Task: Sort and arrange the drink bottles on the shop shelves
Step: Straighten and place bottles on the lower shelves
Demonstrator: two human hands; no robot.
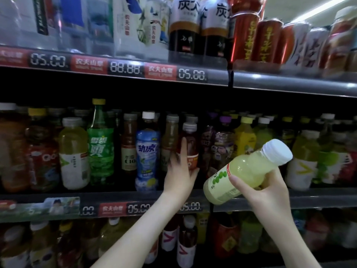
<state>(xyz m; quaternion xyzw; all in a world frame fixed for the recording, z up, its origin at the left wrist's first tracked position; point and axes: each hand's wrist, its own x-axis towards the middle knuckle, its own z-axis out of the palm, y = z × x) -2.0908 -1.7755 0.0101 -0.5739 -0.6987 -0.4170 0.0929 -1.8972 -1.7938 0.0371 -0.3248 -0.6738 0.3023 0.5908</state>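
On the middle shelf (318,199), the second of three visible shelves, you handle two bottles, one in each of your hands. Your left hand (179,173), just below frame centre, grips the red-brown bottle (191,146): the thumb curls round its lower part and one finger lies up its side. This bottle is upright, white cap at 12 o'clock; whether its base rests on the shelf cannot be told. Your right hand (270,190), at 4 o'clock from centre, grips the pale yellow juice bottle (245,169) round its middle, held in the air before the shelf. That bottle is tilted, white cap toward 2 o'clock, base toward 8 o'clock. At 9 o'clock of the left hand stands one blue-labelled bottle (147,153); farther that way, one green soda bottle (99,144) with a yellow cap. The top shelf's rail carries three price displays (125,69), reading 05.00, 88.88, 05.00. Above them, at 12 o'clock, stand two black-labelled bottles (184,35); red cans (245,37) follow at 1 o'clock, their number uncertain.
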